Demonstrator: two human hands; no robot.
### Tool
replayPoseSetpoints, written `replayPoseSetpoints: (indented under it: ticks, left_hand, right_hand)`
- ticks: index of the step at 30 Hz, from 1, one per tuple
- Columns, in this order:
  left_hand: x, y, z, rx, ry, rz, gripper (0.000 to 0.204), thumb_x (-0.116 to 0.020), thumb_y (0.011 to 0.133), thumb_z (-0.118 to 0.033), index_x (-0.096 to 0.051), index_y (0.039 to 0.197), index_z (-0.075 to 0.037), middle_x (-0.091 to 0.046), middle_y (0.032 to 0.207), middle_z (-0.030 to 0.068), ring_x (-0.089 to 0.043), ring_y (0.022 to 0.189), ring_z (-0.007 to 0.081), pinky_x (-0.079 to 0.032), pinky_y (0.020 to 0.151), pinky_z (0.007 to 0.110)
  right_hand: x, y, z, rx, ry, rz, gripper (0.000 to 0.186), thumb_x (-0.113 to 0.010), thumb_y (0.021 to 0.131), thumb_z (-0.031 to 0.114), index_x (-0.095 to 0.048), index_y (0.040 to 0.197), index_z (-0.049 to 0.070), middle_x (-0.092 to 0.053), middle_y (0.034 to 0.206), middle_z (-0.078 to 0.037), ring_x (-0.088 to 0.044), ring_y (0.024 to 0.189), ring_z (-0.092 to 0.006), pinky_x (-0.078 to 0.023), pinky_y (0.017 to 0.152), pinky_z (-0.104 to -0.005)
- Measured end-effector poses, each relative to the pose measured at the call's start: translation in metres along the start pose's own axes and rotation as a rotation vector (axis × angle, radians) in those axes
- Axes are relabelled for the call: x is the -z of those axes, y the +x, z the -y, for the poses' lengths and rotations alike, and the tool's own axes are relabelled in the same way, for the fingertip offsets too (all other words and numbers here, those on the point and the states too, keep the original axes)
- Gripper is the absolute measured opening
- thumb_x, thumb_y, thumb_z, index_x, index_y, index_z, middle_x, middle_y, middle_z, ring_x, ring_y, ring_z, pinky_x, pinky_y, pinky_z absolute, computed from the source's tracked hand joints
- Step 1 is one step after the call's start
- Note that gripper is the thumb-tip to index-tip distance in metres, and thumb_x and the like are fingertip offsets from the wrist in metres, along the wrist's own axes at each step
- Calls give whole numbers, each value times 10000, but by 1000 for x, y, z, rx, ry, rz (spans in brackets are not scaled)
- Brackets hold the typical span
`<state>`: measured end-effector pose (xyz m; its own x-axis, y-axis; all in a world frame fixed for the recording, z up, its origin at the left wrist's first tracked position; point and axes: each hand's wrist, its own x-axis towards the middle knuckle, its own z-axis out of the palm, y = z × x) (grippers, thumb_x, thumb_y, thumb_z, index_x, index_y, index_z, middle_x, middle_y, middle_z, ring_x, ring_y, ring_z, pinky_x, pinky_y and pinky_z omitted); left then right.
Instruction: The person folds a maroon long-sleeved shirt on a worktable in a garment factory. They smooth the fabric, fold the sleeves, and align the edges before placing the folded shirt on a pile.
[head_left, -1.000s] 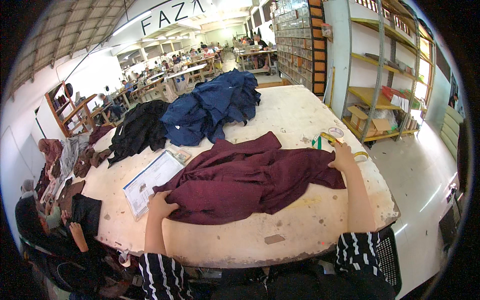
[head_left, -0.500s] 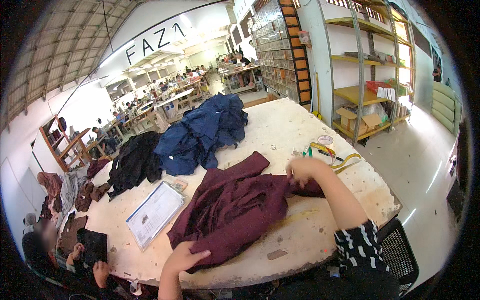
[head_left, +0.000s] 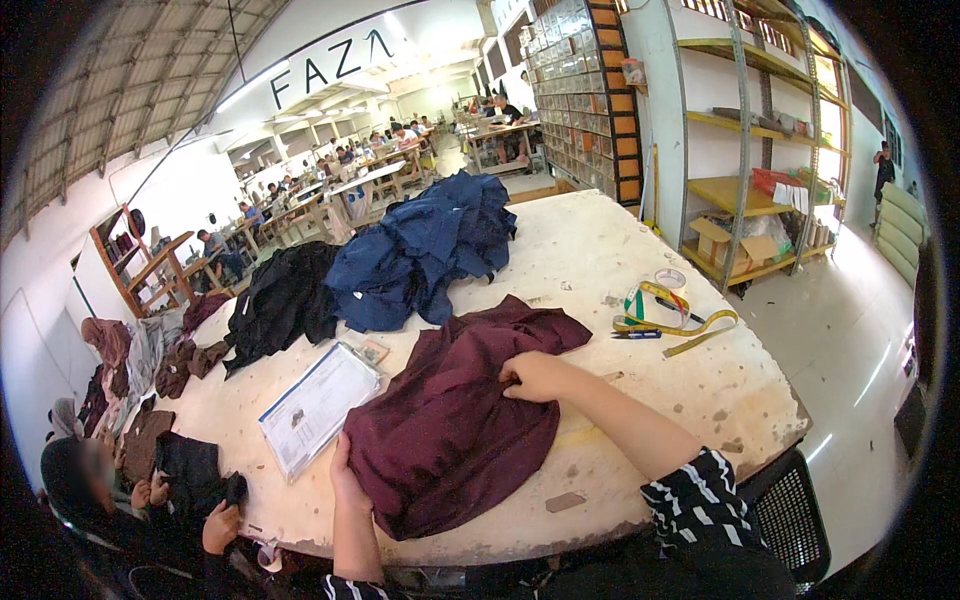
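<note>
A crumpled maroon garment [head_left: 455, 440] lies on the pale worktable in front of me. My right hand [head_left: 540, 378] pinches its cloth near the right side, fingers curled down onto the fabric. At the near left edge, my left hand [head_left: 348, 478] holds the garment's side, its thumb up and the other fingers partly hidden by the cloth. A clear plastic sleeve with a printed sheet [head_left: 318, 408] lies just beyond my left hand. Right of the garment are a yellow tape measure [head_left: 700, 330], a blue pen [head_left: 636, 335] and a roll of tape [head_left: 670, 279].
A blue cloth pile [head_left: 420, 255] and a black cloth pile [head_left: 285, 300] occupy the table's far side. At the left, a co-worker's hand [head_left: 221, 526] handles dark fabric [head_left: 190, 470]. A perforated black chair [head_left: 790, 520] stands by the right corner; metal shelves [head_left: 745, 195] rise beyond.
My right hand has moved left and nearer, onto the garment's middle right. My left hand has shifted up along the edge. The garment looks flatter, its right-hand part pulled in.
</note>
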<state>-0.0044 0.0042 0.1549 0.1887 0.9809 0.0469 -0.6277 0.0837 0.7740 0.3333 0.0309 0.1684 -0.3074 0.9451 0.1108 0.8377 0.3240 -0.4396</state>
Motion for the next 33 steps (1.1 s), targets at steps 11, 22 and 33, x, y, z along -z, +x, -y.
replayPoseSetpoints:
  ticks: [11, 22, 33]
  left_hand:
    - [-21, -40, -39, -412, 94, 62, 521, -510, 800, -256, -426, 1246, 1, -505, 1225, 161, -490, 1119, 321, -369, 981, 437]
    - [39, 18, -28, -156, 1578, -441, 498, -559, 810, -392, -624, 987, 69, -643, 866, 235, -627, 840, 284, -449, 789, 363]
    - [-71, -31, -12, -273, 143, 102, 528, -442, 913, -336, -387, 1298, 22, -471, 1280, 167, -495, 1129, 295, -367, 991, 423]
  right_hand:
    - [7, 38, -1, -189, 509, -634, 337, -471, 718, -44, -642, 994, 45, -598, 1096, -175, -556, 1052, -317, -423, 924, -374]
    - [90, -15, -46, -244, -595, -723, 266, -667, 731, 184, -672, 997, 166, -524, 1184, -130, -465, 1113, -307, -378, 931, -455]
    - [-104, 1, 108, 415, -64, -24, 570, -659, 713, 194, -460, 1216, 11, -566, 1109, -223, -541, 1054, -341, -407, 925, -404]
